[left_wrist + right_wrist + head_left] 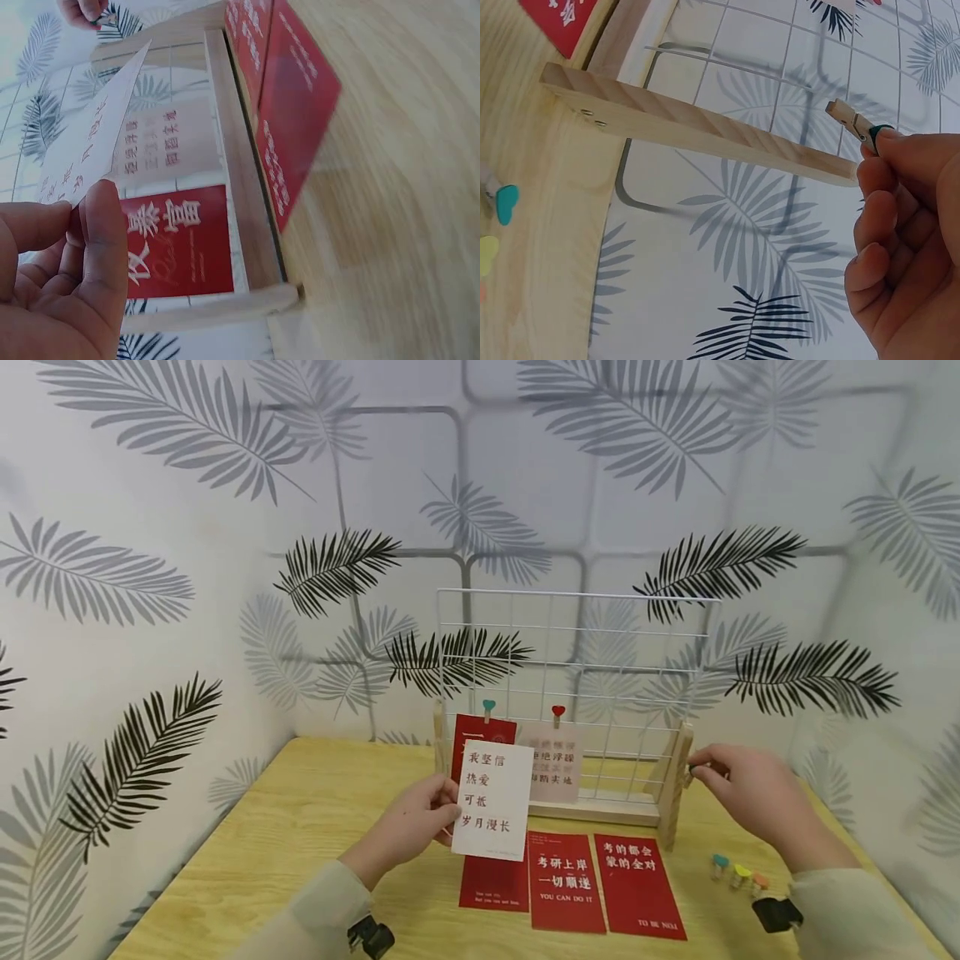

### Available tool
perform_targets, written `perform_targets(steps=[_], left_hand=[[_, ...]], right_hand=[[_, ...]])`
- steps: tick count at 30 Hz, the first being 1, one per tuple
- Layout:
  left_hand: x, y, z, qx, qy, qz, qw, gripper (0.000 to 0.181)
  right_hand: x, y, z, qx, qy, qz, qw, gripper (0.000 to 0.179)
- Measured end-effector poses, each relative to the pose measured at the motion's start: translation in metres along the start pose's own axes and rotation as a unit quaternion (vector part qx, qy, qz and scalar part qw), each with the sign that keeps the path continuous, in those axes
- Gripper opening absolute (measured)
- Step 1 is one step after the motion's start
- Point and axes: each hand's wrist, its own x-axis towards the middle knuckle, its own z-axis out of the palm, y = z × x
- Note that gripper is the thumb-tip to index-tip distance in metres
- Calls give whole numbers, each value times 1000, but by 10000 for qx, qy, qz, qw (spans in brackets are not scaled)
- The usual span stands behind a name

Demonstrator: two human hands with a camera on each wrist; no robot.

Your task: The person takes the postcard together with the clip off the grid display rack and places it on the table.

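Note:
My left hand (417,822) pinches a white card (495,797) with red Chinese writing by its left edge, between thumb and fingers. In the head view the card overlaps a red card (467,731) clipped on the white wire grid (622,693). A pink card (566,785) hangs beside it under a red heart clip (558,711). My right hand (753,793), to the right of the grid's wooden frame (677,777), pinches a small wooden clothespin (847,116) with a dark green top. The clothespin's jaws point away from the fingers in the right wrist view.
Several red cards lie on the wooden table (315,802) in front of the grid, among them a middle one (566,914) and a right one (641,893). Clothespins with teal (720,861), yellow (742,872) and orange (761,882) tops lie near the right forearm. Leaf-patterned wall covering (225,568) surrounds the table.

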Motion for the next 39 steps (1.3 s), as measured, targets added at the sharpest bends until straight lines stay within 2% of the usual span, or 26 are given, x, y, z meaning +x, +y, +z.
perform_targets(steps=[4, 12, 20, 30, 39], left_hand=[[-11, -6, -12, -96, 77, -92, 9999, 4], [-25, -20, -28, -60, 5, -369, 9993, 5], [-37, -32, -39, 21, 25, -566, 9984, 5], [-40, -48, -56, 360, -335, -1024, 9935, 6], [-40, -54, -61, 709, -298, -1367, 9876, 6]], right_hand=[[-5, 3, 1, 73, -57, 57, 9999, 17], [-20, 13, 7, 77, -156, 305, 9994, 18], [-27, 21, 12, 68, -171, 207, 9996, 12], [-40, 34, 13, 253, -545, 470, 9971, 18], [-50, 50, 18, 297, -546, 588, 9963, 16]])
